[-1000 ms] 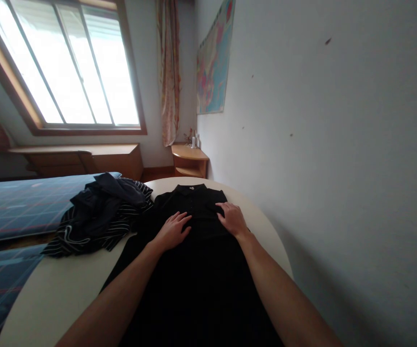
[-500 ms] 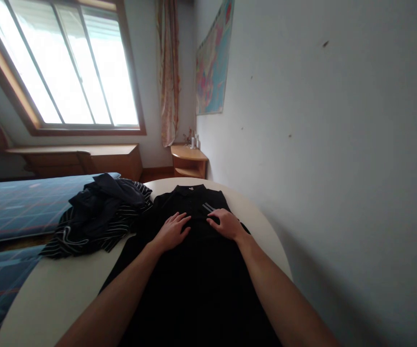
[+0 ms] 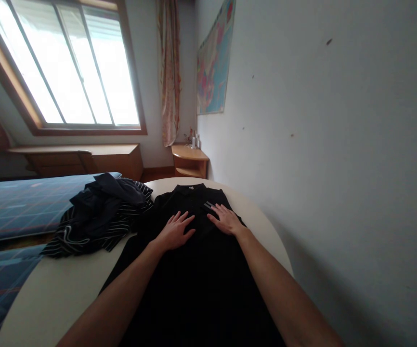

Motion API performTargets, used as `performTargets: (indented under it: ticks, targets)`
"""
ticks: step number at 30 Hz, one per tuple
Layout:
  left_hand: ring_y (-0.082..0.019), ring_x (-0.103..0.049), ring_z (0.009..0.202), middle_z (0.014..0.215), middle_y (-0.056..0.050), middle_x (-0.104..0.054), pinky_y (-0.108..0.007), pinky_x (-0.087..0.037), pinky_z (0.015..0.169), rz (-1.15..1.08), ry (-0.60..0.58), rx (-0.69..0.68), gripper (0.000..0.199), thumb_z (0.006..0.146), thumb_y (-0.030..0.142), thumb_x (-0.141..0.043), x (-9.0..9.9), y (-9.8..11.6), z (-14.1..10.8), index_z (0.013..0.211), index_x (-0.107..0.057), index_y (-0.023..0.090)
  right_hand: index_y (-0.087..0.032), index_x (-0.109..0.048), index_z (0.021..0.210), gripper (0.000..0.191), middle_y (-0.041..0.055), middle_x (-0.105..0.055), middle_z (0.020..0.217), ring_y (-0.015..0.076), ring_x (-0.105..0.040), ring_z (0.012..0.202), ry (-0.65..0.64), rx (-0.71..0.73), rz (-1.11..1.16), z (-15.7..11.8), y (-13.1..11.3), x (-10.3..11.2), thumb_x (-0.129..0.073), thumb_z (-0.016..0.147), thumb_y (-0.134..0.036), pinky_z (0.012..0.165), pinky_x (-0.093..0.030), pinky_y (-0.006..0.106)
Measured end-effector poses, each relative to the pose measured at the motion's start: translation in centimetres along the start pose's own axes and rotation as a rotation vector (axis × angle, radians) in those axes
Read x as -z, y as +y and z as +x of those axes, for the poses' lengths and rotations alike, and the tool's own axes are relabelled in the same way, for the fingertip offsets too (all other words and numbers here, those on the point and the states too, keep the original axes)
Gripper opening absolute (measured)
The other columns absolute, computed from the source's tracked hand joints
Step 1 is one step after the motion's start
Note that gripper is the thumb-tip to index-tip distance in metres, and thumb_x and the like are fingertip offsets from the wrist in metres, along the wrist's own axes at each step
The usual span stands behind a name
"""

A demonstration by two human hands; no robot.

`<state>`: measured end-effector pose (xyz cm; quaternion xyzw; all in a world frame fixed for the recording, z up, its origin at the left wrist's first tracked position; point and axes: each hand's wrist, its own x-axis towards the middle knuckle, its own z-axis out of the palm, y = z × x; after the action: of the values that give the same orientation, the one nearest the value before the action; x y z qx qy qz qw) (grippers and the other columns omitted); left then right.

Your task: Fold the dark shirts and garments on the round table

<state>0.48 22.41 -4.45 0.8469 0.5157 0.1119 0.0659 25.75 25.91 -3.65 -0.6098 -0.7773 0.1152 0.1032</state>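
Observation:
A black collared shirt (image 3: 197, 270) lies spread face up, its collar at the far end and grey stripes on the right of its chest. My left hand (image 3: 175, 232) rests open on the left part of the chest, fingers spread. On the other side, my right hand (image 3: 226, 220) lies flat with fingers apart, just below the stripes and partly over them. Neither hand grips the fabric. The shirt's lower part runs toward me between my forearms, too dark to show detail.
A round white table (image 3: 35, 299) bears the shirt. Left of it sits a heap of dark and striped clothes (image 3: 100, 207), beside a blue plaid mattress (image 3: 20, 202). Close on the right stands a white wall (image 3: 338, 183). A small corner shelf (image 3: 190, 153) is beyond the table.
The fingers of both hands have spread and flattened on the shirt. The right hand's fingers now reach over the stripes. The shirt has hardly moved.

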Motion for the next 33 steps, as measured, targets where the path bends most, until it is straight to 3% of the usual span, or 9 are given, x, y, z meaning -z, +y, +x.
performTargets:
  ticks: [5, 8, 11, 16, 23, 29, 33]
  targets:
    - [-0.037, -0.013, 0.149, 0.162, -0.005, -0.023, -0.053, -0.017, 0.118, 0.0, -0.022, 0.007, 0.065, 0.094, 0.065, -0.038, -0.2, 0.2, 0.0, 0.15, -0.037, 0.033, -0.022, -0.044, 0.147, 0.073, 0.0066, -0.033, 0.158, 0.0257, -0.026, 0.147, 0.076, 0.06, 0.008, 0.1, 0.5, 0.1, -0.031, 0.093, -0.07, 0.118, -0.02, 0.043]
    - [-0.036, -0.01, 0.149, 0.163, -0.004, -0.02, -0.053, -0.016, 0.118, 0.007, -0.023, 0.007, 0.066, 0.094, 0.066, -0.036, -0.4, 0.1, 0.1, 0.151, -0.035, 0.034, -0.021, -0.059, 0.134, 0.062, 0.0063, -0.051, 0.147, 0.0213, -0.04, 0.139, 0.208, 0.131, 0.071, -0.1, 0.9, 0.0, -0.026, 0.099, -0.06, 0.115, -0.027, 0.036]
    - [-0.036, -0.009, 0.149, 0.163, -0.004, -0.019, -0.053, -0.015, 0.119, 0.013, -0.027, -0.004, 0.067, 0.093, 0.068, -0.036, -0.4, -0.2, 0.4, 0.151, -0.034, 0.034, -0.018, -0.064, 0.128, 0.062, 0.0079, -0.06, 0.136, 0.0183, -0.049, 0.131, 0.303, 0.11, 0.101, -0.2, 1.2, -0.1, -0.019, 0.103, -0.051, 0.112, -0.031, 0.032]
    - [-0.036, -0.011, 0.149, 0.162, -0.003, -0.021, -0.053, -0.016, 0.118, 0.008, -0.035, -0.027, 0.066, 0.093, 0.067, -0.036, -0.1, -0.6, 0.5, 0.151, -0.035, 0.034, -0.022, -0.059, 0.135, 0.056, 0.0067, -0.051, 0.147, 0.0227, -0.041, 0.138, 0.212, 0.078, 0.001, -0.6, 1.0, -0.4, -0.027, 0.101, -0.053, 0.116, -0.025, 0.038]
    - [-0.03, -0.02, 0.148, 0.158, -0.002, -0.034, -0.048, -0.02, 0.119, 0.006, 0.068, -0.019, 0.058, 0.093, 0.052, -0.049, 0.3, -0.2, -0.5, 0.146, -0.045, 0.029, -0.026, -0.058, 0.136, 0.059, 0.0079, -0.046, 0.15, 0.0231, -0.035, 0.141, 0.261, -0.077, -0.038, -1.4, 0.4, -0.3, -0.02, 0.102, -0.055, 0.117, -0.019, 0.043]
    - [-0.036, -0.016, 0.148, 0.16, -0.005, -0.029, -0.053, -0.019, 0.118, 0.012, 0.022, 0.071, 0.064, 0.093, 0.061, -0.044, 0.7, 0.3, -1.0, 0.148, -0.042, 0.029, -0.033, -0.046, 0.146, 0.061, 0.0075, -0.032, 0.158, 0.0274, -0.023, 0.147, 0.173, -0.173, -0.039, -1.0, 1.2, -0.9, -0.02, 0.099, -0.062, 0.117, -0.014, 0.049]
    - [-0.035, -0.017, 0.148, 0.16, -0.005, -0.029, -0.052, -0.017, 0.118, 0.011, 0.026, 0.069, 0.063, 0.093, 0.061, -0.043, 0.3, 0.0, -0.8, 0.148, -0.042, 0.03, -0.031, -0.048, 0.144, 0.056, 0.005, -0.037, 0.156, 0.0243, -0.027, 0.146, 0.149, -0.162, 0.04, -0.2, 2.1, -0.7, -0.019, 0.102, -0.054, 0.118, -0.017, 0.046]
